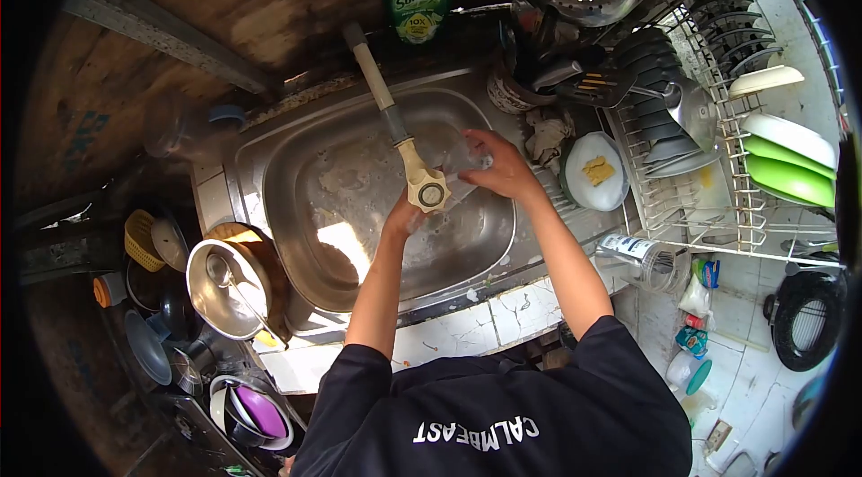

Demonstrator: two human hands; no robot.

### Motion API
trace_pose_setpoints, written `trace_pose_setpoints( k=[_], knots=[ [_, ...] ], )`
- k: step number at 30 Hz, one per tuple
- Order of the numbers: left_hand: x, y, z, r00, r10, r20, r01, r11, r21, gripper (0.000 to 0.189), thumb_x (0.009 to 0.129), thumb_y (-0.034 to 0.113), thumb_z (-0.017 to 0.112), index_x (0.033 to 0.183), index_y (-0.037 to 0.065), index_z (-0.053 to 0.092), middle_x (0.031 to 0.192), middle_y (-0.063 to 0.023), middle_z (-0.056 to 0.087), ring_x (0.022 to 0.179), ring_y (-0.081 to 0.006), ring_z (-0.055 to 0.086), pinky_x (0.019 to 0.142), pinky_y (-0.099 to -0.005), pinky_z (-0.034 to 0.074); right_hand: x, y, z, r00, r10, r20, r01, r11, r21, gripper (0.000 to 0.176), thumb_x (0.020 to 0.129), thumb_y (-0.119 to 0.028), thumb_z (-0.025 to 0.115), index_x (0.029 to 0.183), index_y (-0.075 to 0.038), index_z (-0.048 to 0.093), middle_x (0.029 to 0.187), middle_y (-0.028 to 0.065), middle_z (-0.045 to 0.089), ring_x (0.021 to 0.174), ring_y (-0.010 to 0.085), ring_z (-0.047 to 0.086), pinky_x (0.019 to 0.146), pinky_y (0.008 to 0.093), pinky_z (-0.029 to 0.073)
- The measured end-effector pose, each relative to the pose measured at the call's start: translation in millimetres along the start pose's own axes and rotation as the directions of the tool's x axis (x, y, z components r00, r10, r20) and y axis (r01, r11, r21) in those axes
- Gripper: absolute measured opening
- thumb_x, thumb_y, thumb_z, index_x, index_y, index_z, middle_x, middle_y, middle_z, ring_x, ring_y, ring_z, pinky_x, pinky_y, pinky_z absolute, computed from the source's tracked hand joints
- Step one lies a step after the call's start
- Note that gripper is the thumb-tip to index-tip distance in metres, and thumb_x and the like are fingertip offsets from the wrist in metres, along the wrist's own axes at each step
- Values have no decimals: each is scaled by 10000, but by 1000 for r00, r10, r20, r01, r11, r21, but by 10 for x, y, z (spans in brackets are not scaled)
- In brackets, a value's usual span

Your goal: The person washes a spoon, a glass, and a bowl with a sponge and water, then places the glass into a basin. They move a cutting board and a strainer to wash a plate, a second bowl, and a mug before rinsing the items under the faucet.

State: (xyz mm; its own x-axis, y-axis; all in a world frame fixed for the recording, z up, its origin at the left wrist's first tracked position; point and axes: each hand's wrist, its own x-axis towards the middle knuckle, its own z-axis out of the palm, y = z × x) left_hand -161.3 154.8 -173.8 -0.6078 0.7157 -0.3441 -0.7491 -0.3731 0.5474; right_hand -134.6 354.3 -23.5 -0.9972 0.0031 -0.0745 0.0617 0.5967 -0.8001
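A metal sink basin [314,208] lies below both hands, with a cream tap [411,158] reaching over it. My left hand [406,215] is under the tap's end, which hides most of its fingers; whether it grips anything cannot be made out. Just right of the tap, my right hand [503,167] has its thumb and fingers curved around a clear see-through vessel [456,157], which looks like a drinking glass. Its outline is faint against the metal. To the right of this hand sits a white dish with a yellow sponge [597,171].
A green dish soap pouch [419,6] stands behind the sink. On the right, a wire dish rack [732,145] holds plates and bowls. A utensil holder [512,93] stands at the back right. Left of the sink are a metal pot [205,297] and stacked cookware.
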Motion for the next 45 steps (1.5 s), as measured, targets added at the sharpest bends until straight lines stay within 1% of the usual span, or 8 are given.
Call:
trace_pose_setpoints(
  k=[8, 11, 13, 17, 22, 30, 36, 45],
  knots=[
    [621, 60, 384, 872, 18, -489, -295, 816, -496, 377, 938, 438, 526, 1116, 107, 545, 1049, -56, 618, 883, -209, 633, 695, -344, 545, -46, -120, 110, 953, 21, -303, -11, 999, 36, 758, 654, -171, 809, 1301, -22, 445, 1207, 149, 521, 1047, 253, 565, 889, 360, 467],
    [816, -187, 116, 819, 372, -436, -505, 829, -242, 398, 932, 452, 527, 1115, 100, 554, 1044, -57, 625, 880, -240, 634, 724, -382, 546, -57, -208, 275, 930, -12, -367, 6, 1000, -19, 772, 645, -179, 814, 1303, -27, 439, 1220, 168, 506, 1065, 294, 562, 896, 382, 466],
    [626, -72, 547, 492, 812, -313, -611, 578, 540, 353, 912, 361, 592, 1125, 81, 565, 1037, -67, 637, 928, -226, 624, 756, -384, 542, -51, -213, 297, 918, -13, -395, 7, 1000, -17, 770, 640, -181, 817, 1297, -29, 445, 1215, 173, 506, 1070, 312, 560, 900, 393, 465],
    [69, 105, 585, 788, 206, -581, -268, 963, -22, 316, 896, 249, 621, 1154, 73, 573, 1080, -80, 637, 998, -205, 603, 812, -341, 520, -69, -141, 241, 946, 2, -325, -43, 992, -118, 780, 629, -204, 822, 1294, -31, 451, 1226, 164, 506, 1083, 321, 556, 903, 400, 468],
    [-581, 146, 114, 942, 170, -289, 116, 643, 757, 516, 781, 80, 606, 1280, -3, 504, 1305, -164, 525, 1140, -253, 540, 939, -328, 440, -151, -257, 473, 988, 3, 153, 19, 990, -141, 802, 591, -233, 800, 1289, -33, 460, 1215, 190, 511, 1104, 350, 539, 908, 394, 469],
    [-1035, 451, 317, 953, 223, -207, 79, 473, 877, 885, 629, 229, 785, 1361, -15, 351, 1185, -207, 530, 1088, -338, 545, 967, -355, 413, -65, -341, 642, 962, 74, 264, -132, 969, 207, 677, 654, -313, 827, 1207, -50, 540, 1110, 99, 621, 1051, 253, 604, 942, 335, 453],
    [-957, 150, -49, 931, 301, -206, -27, 621, 783, 861, 646, 244, 785, 1312, -19, 306, 1174, -188, 511, 1095, -271, 518, 936, -344, 426, -85, 122, 1214, 945, 210, 249, -311, 348, 885, 455, 849, -163, 707, 1257, -84, 521, 1100, 48, 612, 1029, 162, 591, 867, 313, 503],
    [-1092, 484, -155, 995, -3, -104, 45, 917, 397, 822, 728, 95, 659, 1411, 2, 212, 1240, -146, 485, 1147, -221, 477, 970, -309, 380, 250, 492, 1691, 817, 261, 514, -483, -179, 857, 445, 834, -273, 706, 1184, -44, 556, 1069, 105, 633, 988, 252, 617, 888, 413, 509]
  ],
)
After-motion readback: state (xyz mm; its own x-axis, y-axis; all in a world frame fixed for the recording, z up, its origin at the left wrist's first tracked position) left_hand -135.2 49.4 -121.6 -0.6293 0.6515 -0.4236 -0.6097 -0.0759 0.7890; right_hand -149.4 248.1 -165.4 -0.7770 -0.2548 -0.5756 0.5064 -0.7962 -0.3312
